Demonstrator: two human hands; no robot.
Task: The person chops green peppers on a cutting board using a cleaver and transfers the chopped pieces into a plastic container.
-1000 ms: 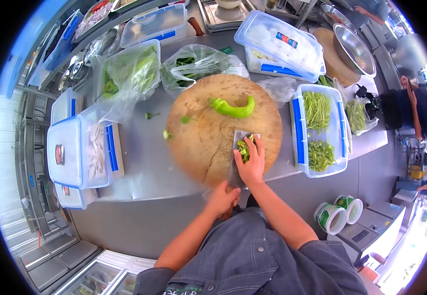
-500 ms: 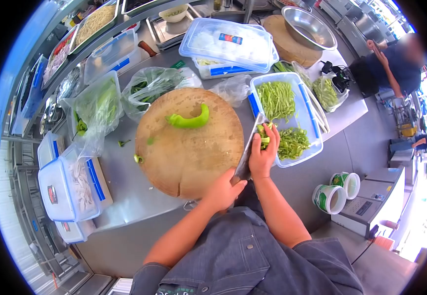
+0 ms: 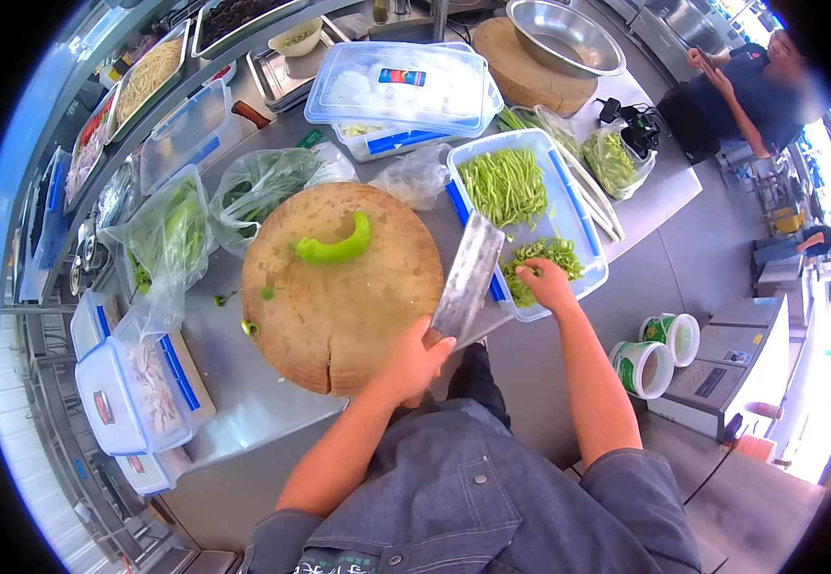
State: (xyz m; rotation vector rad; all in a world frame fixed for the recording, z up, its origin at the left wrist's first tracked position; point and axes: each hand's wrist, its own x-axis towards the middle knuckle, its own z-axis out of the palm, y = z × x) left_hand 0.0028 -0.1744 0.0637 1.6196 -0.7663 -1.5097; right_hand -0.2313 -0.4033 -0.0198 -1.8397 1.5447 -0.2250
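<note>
Head view: the left hand is closed round the handle of a cleaver, whose broad blade rises from the fingers towards 1 o'clock and overlaps the near-left side of a clear tub. Whether blade and tub touch, I cannot tell. At the tub's 5 o'clock, the right hand reaches in with its fingers curled down; their gap is hidden, and I cannot tell if they pinch anything. Chopped greens lie right at those fingertips, spreading from 12 to 2 o'clock of them, with more at 6. Longer cut stems fill the tub's 11 o'clock. From the left hand, a curved green pepper lies well apart at 11 o'clock, on the upper part of a round wooden board.
</note>
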